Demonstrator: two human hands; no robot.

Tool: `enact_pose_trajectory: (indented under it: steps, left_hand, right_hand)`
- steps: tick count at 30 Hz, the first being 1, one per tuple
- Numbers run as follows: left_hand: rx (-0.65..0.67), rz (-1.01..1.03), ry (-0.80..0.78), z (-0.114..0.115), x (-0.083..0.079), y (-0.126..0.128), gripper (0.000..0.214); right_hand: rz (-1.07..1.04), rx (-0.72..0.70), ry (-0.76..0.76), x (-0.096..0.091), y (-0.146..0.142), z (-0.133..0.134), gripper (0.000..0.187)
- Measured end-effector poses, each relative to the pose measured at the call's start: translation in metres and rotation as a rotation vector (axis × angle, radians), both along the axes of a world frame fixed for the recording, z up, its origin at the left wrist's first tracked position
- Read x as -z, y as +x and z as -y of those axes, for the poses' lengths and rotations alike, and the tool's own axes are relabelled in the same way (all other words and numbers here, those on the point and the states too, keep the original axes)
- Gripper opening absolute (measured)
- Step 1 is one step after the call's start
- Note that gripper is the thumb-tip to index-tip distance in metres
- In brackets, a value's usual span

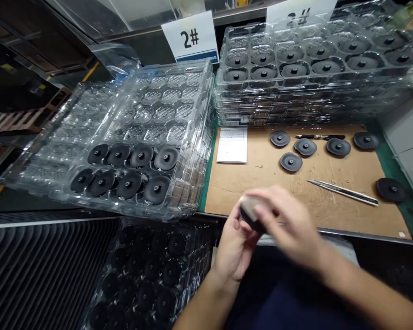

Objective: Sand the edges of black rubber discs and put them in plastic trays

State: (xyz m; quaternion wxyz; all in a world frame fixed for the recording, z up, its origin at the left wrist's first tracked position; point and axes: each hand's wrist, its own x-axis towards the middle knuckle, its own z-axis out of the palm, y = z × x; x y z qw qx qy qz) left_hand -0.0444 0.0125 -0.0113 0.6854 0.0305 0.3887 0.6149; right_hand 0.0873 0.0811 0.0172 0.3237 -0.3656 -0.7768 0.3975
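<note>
Both my hands meet at the front edge of the bench around one black round part (250,214). My left hand (234,245) cups it from below with curled fingers. My right hand (289,224) lies over its top, fingers closed on it and smeared by motion. Several loose black discs (291,162) lie on the cardboard mat (261,183) beyond my hands. A clear blister tray (131,137) to the left holds two rows of the same black discs.
A tall stack of clear trays (313,78) filled with discs stands at the back right. A utility knife (344,191), a black pen (319,137) and a white paper slip (231,145) lie on the mat. More filled trays (147,275) sit below left. A "2#" sign (191,37) stands behind.
</note>
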Motion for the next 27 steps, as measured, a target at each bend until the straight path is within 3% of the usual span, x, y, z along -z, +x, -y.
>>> enact_pose_trajectory:
  steps: [5, 9, 13, 18, 22, 25, 27]
  left_hand:
    - [0.049, -0.058, -0.053, 0.001, -0.006, 0.007, 0.059]
    - [0.083, -0.056, 0.030, 0.000, -0.011, 0.010, 0.064]
    - [0.063, -0.037, 0.024, -0.004, -0.016, 0.010, 0.061]
    - [0.149, -0.032, 0.051, -0.007, -0.019, 0.019, 0.053]
    - [0.157, -0.014, 0.053, -0.007, -0.026, 0.022, 0.064]
    - [0.170, -0.049, 0.000, -0.008, -0.028, 0.029, 0.071]
    - [0.202, -0.046, -0.030, -0.010, -0.028, 0.035, 0.067]
  right_hand:
    - [0.047, -0.242, 0.000, -0.017, -0.008, 0.008, 0.021]
    - [0.020, -0.090, 0.216, -0.018, 0.000, 0.007, 0.022]
    - [-0.028, -0.205, 0.123, -0.020, 0.009, 0.015, 0.028]
    - [-0.031, -0.012, 0.224, -0.022, 0.011, 0.010, 0.024]
    - [-0.028, -0.182, 0.146, -0.018, 0.036, 0.017, 0.028]
    - [0.145, -0.008, 0.123, -0.019, 0.053, 0.015, 0.025]
    - [0.172, 0.032, 0.246, -0.023, 0.055, 0.006, 0.024]
